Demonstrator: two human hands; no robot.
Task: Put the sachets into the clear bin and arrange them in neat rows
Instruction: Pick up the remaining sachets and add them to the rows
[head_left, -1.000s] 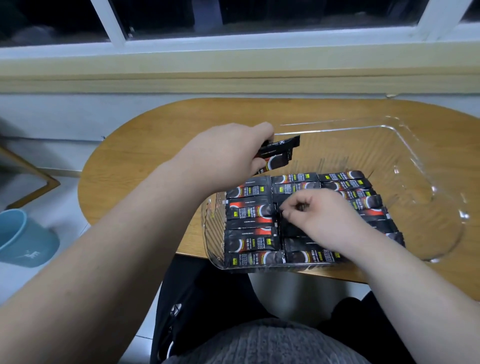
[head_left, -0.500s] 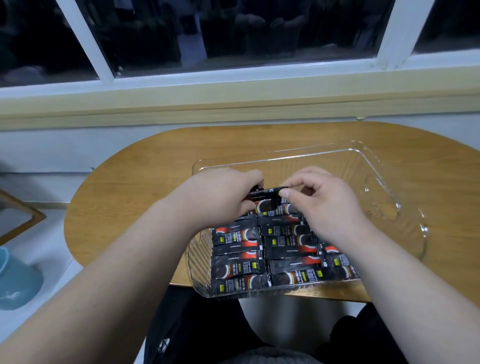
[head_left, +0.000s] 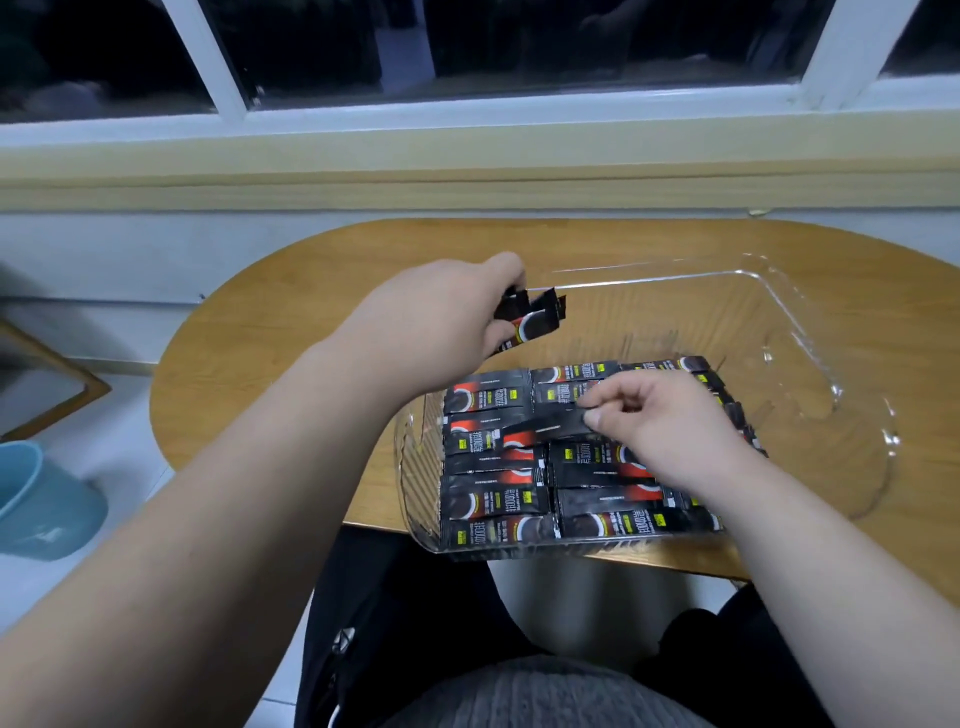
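Observation:
A clear plastic bin (head_left: 810, 332) sits on the wooden table, its near end over the table's edge. Several black sachets (head_left: 493, 501) with red and white print lie in rows across its near half. My left hand (head_left: 441, 312) hovers above the bin's far left corner and grips a small bunch of sachets (head_left: 535, 325). My right hand (head_left: 660, 421) is over the rows and pinches one black sachet (head_left: 545, 431), held slantwise just above the laid ones. The right column of sachets is partly hidden by my right hand.
The oval wooden table (head_left: 291, 364) stands against a wall under a window sill (head_left: 467, 171). A blue cup-shaped object (head_left: 41, 499) stands on the floor at the left. The bin's far half (head_left: 701, 322) holds no sachets.
My hands met over the rows, and the right one took a sachet from the left hand's bunch. The left hand then drew back up and left; the right hand lowered its sachet toward the rows.

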